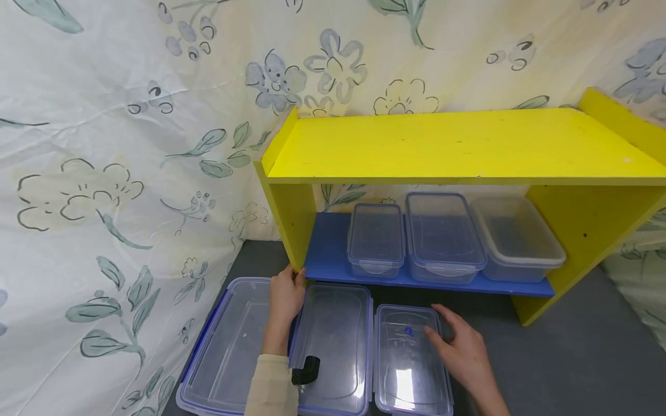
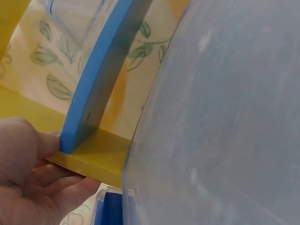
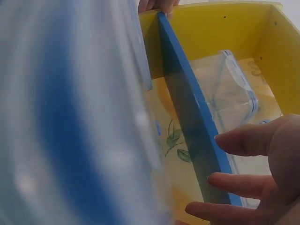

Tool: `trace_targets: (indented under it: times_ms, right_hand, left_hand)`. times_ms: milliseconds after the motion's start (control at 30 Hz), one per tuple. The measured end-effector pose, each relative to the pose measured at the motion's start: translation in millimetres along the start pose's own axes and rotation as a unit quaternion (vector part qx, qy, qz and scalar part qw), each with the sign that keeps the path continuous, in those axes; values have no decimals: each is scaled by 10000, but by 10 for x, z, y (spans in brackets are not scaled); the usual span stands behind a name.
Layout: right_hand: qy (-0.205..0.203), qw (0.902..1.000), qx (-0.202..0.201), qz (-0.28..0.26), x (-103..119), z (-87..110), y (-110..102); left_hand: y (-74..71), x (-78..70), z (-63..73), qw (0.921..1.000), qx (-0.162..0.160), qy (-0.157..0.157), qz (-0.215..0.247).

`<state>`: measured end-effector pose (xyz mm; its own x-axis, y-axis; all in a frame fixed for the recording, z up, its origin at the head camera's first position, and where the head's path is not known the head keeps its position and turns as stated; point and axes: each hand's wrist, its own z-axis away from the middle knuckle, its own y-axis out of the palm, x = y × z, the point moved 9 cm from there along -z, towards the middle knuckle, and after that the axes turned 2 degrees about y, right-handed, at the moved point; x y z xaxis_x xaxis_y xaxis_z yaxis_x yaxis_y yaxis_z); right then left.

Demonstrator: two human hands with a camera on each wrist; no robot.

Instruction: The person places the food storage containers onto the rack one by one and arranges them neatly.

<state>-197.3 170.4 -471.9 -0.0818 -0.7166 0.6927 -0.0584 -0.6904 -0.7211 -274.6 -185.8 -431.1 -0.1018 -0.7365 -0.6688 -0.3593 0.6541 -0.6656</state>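
A yellow shelf unit (image 1: 458, 147) with a blue lower board (image 1: 328, 245) stands against the patterned cloth. My left hand (image 1: 286, 297) grips the lower front edge of its left side panel. In the left wrist view, the thumb (image 2: 48, 144) lies beside the end of the blue board, with the fingers on the panel's other side. My right hand (image 1: 463, 349) hovers by the right lidded container (image 1: 408, 361), fingers apart and holding nothing. In the right wrist view, its fingertips (image 3: 225, 142) appear close to the blue board's front edge; contact is unclear.
Three clear lidded containers stand on the blue board: small (image 1: 377, 234), medium (image 1: 444, 231) and frosted (image 1: 515, 231). In front, a large container (image 1: 229, 341) and a middle container (image 1: 338, 329) line up left of the right one. A black elbow-shaped piece (image 1: 307, 371) shows beside the left sleeve.
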Motion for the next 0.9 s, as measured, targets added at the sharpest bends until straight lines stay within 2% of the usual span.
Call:
trace_targets:
  times_ms: [100,200,367,600,900]
  right_hand:
    - [-163,9998,-77,43,-17,13,17]
    - [-147,9999,-18,84,-63,33,51]
    - [149,9992,351,-70,-199,68,158]
    - [356,9971,613,-290,-344,117,280]
    - [903,9887,1000,-656,-512,171,415]
  left_hand:
    - [10,8,3,10000,20,-27,13]
    - [19,11,3,10000,28,-40,35]
    - [16,13,-6,10000,21,-46,47]
    - [-5,-3,-3,10000,10,-8,-38]
    - [-12,-20,-6,10000,9,-13,-6]
